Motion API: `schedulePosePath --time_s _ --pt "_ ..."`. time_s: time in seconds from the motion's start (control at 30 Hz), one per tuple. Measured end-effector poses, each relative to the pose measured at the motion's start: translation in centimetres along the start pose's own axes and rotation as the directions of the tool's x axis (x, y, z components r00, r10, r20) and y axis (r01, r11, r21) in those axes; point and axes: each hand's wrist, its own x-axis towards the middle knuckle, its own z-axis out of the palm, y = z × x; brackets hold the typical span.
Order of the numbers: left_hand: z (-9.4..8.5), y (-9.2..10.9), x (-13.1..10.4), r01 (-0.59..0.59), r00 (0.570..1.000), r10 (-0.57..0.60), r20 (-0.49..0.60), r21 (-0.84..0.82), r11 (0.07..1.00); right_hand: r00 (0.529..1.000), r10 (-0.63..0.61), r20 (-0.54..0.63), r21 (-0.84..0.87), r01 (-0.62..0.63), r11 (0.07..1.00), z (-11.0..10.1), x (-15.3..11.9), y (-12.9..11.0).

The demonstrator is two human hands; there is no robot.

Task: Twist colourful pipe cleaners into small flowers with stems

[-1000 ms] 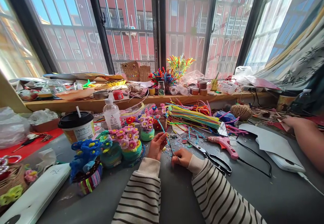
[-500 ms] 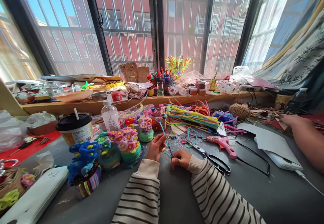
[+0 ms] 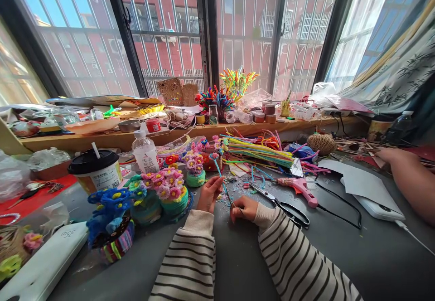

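Between the thumb and fingers of my left hand [image 3: 208,194] is a light blue pipe cleaner [image 3: 217,167], held upright with its curled tip on top. My right hand [image 3: 245,209] is closed on small scissors [image 3: 229,198], whose slim blades point up and left at the pipe cleaner's lower end. My fingers hide the handles, and whether the blades touch the stem is too small to tell. Left of my hands stand pots of fuzzy pipe-cleaner flowers: pink ones [image 3: 171,185] and blue ones [image 3: 110,203].
Large black-handled scissors [image 3: 277,203] and a pink glue gun [image 3: 301,190] lie to the right. Behind them is a bundle of pipe cleaners [image 3: 261,151]. A lidded cup [image 3: 97,169] and a bottle [image 3: 145,152] stand left. Another person's arm [image 3: 408,178] reaches in at right.
The whole view has shifted slightly. Both hands keep their hold on the pipe cleaner and the small scissors, with hardly any movement between them.
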Motion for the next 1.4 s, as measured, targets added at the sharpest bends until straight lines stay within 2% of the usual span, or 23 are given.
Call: schedulePosePath --time_s 0.1,0.2,0.5,0.83,1.07,1.27,1.4 --pt "0.2 0.0 -0.1 0.004 1.000 -0.004 0.003 -0.001 1.000 0.999 -0.042 0.033 -0.026 0.043 0.999 -0.1 0.0 -0.2" --pt "0.3 0.2 -0.2 0.001 1.000 -0.001 0.001 0.011 1.000 1.000 -0.027 0.017 -0.041 0.027 0.999 0.0 0.0 0.0" --pt "-0.1 0.0 0.3 -0.015 0.993 0.014 -0.115 -0.006 1.000 0.990 0.117 -0.081 0.020 -0.115 0.993 0.5 0.5 0.5" --pt "0.1 0.0 0.0 -0.071 0.985 0.066 -0.157 -0.021 0.997 0.938 0.268 -0.217 0.083 -0.256 0.963 0.4 0.6 -0.3" --pt "-0.2 -0.1 0.1 -0.085 0.990 0.078 -0.117 -0.052 0.995 0.957 0.175 -0.230 0.032 -0.172 0.985 0.2 0.6 0.8" --pt "-0.1 0.0 0.1 -0.079 0.997 0.078 -0.029 -0.033 0.996 0.988 0.095 -0.122 -0.111 -0.108 0.988 0.2 0.4 0.4" --pt "0.0 0.0 0.0 -0.073 0.997 0.072 -0.027 -0.040 0.997 0.996 0.055 -0.075 -0.130 -0.064 0.989 0.1 0.3 0.4"
